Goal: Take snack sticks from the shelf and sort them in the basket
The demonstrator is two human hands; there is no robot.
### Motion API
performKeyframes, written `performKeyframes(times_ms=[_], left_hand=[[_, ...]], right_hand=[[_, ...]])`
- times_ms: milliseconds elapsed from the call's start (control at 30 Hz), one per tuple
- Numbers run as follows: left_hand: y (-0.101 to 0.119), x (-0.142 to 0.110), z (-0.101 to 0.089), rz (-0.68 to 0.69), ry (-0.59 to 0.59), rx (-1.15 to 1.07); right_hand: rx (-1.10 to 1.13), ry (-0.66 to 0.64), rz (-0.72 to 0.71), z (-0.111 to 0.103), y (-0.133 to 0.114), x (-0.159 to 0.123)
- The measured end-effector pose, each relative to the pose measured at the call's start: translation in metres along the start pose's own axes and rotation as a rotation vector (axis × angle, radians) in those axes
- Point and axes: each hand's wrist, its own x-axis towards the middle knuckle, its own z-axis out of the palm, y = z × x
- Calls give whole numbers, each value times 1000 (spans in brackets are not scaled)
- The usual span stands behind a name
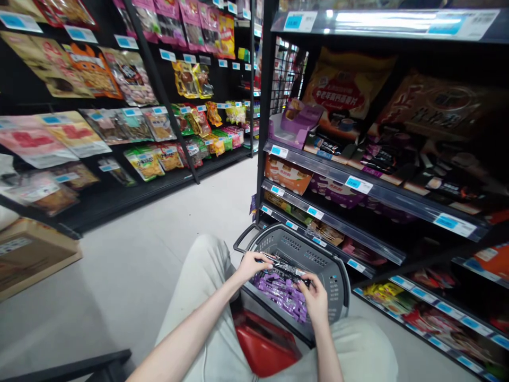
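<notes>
Pinching black sachets (284, 267) with left hand (253, 265) and right hand (316, 298) over purple sachets (280, 294) in basket (300, 245), five o'clock.

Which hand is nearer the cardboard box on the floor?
Left. The left hand is over the basket, well right of the cardboard box; the right hand is farther right.

Black sachets (284, 267) between the left grip (253, 263) and right grip (317, 297): glossy plastic film. Purple sachets (280, 294) just below: glossy film, creased. Basket (274, 245) beneath the grips: smooth plastic, matt finish. Trousers (194, 297) beside the left grip: matt cloth. Carton (37, 257), far left: matt cardboard. Upper shelf strip (382, 24), right of both: glossy plastic.
</notes>
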Motion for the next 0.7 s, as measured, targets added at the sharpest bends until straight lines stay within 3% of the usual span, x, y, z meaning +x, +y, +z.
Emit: performKeyframes(times_ms=[267, 467, 700], left_hand=[[-2, -3, 6, 26, 37, 110], [2, -1, 7, 5, 28, 26], [-11, -2, 13, -71, 53, -59]], right_hand=[[-264, 77, -184, -4, -4, 7], [-163, -14, -115, -1, -6, 8], [-320, -56, -143, -14, -3, 12]])
